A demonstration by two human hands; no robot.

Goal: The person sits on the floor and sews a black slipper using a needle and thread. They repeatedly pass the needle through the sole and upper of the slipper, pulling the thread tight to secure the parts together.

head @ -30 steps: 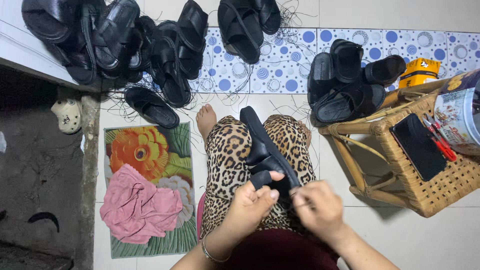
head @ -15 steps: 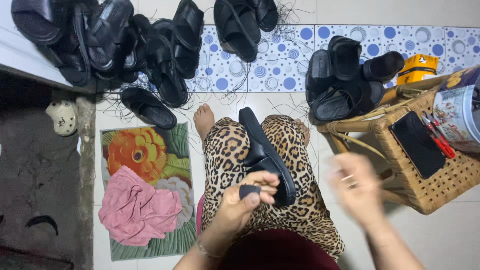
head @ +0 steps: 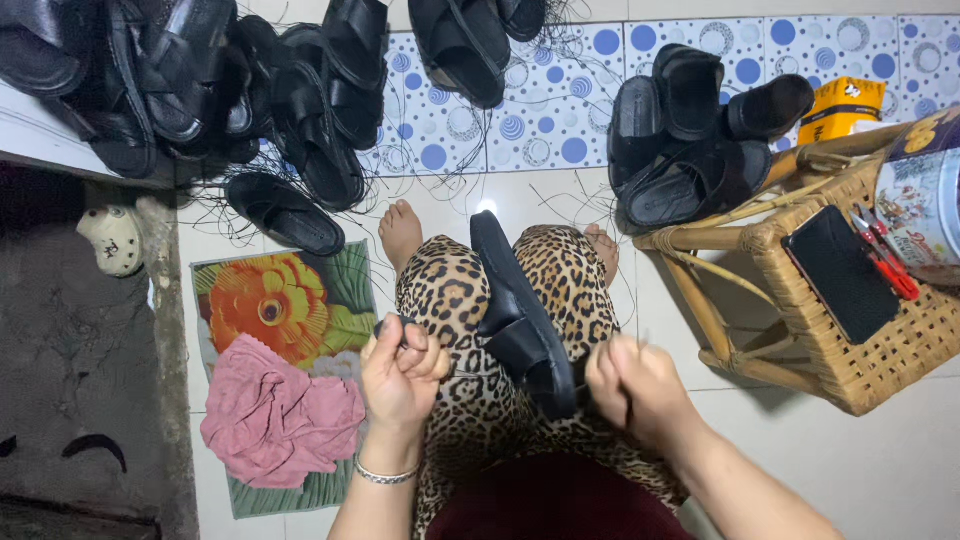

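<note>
Black rubber strap sandal (head: 520, 320) lies across the lap. Left hand (head: 403, 365) pinches a small dark tool closed; right hand (head: 630, 385) grips a thin thread, fist shut. Trimming or stitching step, seemingly; next pull needs steady tension.

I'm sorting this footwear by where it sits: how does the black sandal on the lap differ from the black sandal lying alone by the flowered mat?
The black sandal on the lap rests on the leopard-print fabric; the lone black sandal on the floor lies on pale tile. The lap sandal runs between both hands, with the right hand at its near end; nothing touches the floor sandal. The lap sandal lies turned partly on its side; the floor one lies flat. Both are black, open, with straps.
</note>
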